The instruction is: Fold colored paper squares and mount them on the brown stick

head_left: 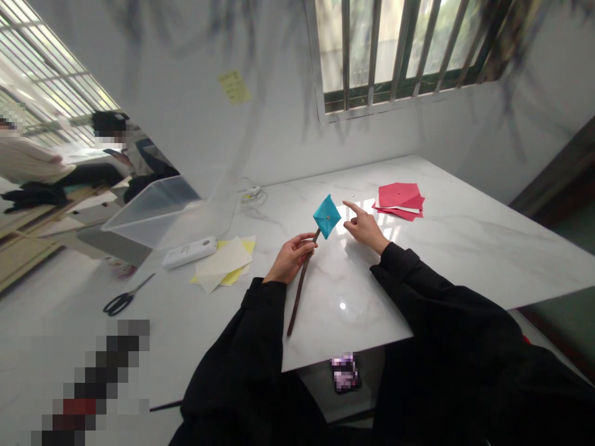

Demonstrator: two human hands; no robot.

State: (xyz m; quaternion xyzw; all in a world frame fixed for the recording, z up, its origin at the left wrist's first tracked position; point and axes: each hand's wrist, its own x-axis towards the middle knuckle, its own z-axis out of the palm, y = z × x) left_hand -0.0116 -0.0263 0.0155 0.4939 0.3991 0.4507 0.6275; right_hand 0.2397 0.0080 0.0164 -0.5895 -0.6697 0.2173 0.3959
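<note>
My left hand (292, 257) is closed around a thin dark brown stick (301, 286), just below its upper end. A blue folded-paper pinwheel (324, 214) sits at the top of that stick, with a small fastening spot at its middle. The stick slants down towards the table's front edge. Just right of the pinwheel is my right hand (365, 228), apart from it and holding nothing. Its index finger is stretched out and the other fingers are partly bent.
Red paper sheets (400, 199) lie at the back right of the white table (465, 235). To the left are cream and yellow papers (225, 263), a white device (190, 253), scissors (123, 301) and a clear plastic bin (153, 210). Two people sit farther left.
</note>
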